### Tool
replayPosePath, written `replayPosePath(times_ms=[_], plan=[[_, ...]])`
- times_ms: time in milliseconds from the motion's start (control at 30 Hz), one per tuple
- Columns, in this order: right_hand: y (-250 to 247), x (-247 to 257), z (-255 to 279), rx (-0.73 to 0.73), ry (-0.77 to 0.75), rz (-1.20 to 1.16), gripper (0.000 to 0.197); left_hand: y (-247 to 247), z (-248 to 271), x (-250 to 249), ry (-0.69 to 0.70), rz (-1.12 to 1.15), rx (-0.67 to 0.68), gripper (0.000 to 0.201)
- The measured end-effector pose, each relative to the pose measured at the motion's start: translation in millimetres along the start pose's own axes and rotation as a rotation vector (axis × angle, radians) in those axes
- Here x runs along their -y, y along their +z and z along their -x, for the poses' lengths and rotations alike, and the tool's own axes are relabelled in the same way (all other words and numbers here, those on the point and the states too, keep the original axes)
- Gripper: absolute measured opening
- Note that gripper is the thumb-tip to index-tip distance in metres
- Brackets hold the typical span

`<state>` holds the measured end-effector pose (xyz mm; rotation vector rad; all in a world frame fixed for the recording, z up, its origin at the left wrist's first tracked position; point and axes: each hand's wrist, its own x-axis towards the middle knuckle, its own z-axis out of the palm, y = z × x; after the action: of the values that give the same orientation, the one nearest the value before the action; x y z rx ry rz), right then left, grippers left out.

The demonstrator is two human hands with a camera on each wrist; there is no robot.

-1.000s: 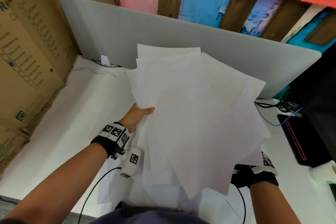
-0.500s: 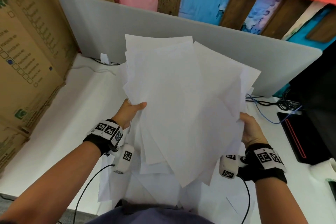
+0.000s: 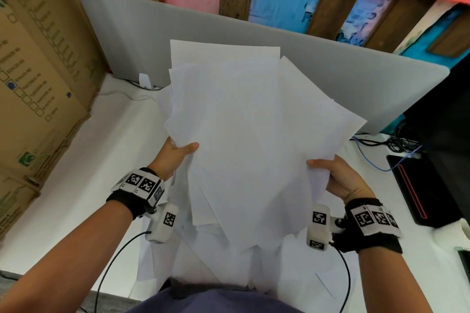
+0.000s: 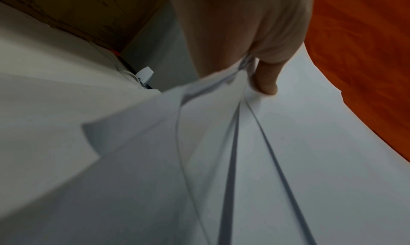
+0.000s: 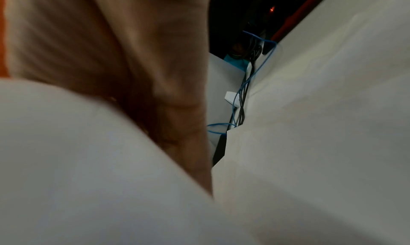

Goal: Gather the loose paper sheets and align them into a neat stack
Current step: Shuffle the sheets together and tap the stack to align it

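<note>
Both hands are gripping the fanned paper sheets (image 3: pixel 244 140): left hand (image 3: pixel 175 155), right hand (image 3: pixel 338 180). Gathering is apparently incomplete; more sheets (image 3: pixel 157 256) are lying on the desk (image 3: pixel 76 185), alignment pending.

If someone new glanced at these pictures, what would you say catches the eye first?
A big fanned bundle of white paper sheets fills the middle, lifted above the white desk, its corners splayed rather than squared. The left hand pinches its left edge and the right hand grips its right edge. Brown cardboard boxes stand on the left.
</note>
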<state>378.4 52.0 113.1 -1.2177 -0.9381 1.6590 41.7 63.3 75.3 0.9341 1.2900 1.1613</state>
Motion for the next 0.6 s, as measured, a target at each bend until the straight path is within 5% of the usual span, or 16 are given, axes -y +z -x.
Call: replayPosePath(times_ms=[167, 267, 400, 600], plan=[[-2, -8, -5, -0.010, -0.051, 0.060, 0.092, -2, 5, 3, -0.129, 0.039, 0.017, 0.043], [7, -5, -9, -0.107, -0.123, 0.083, 0.091, 1, 7, 0, -0.135, 0.073, 0.059, 0.025], [14, 4, -11, -0.295, -0.297, 0.067, 0.075, 7, 3, -16, -0.046, 0.107, 0.056, 0.025], [18, 8, -8, -0.308, -0.422, 0.095, 0.076, 15, -4, -23, 0.025, 0.095, 0.050, 0.022]])
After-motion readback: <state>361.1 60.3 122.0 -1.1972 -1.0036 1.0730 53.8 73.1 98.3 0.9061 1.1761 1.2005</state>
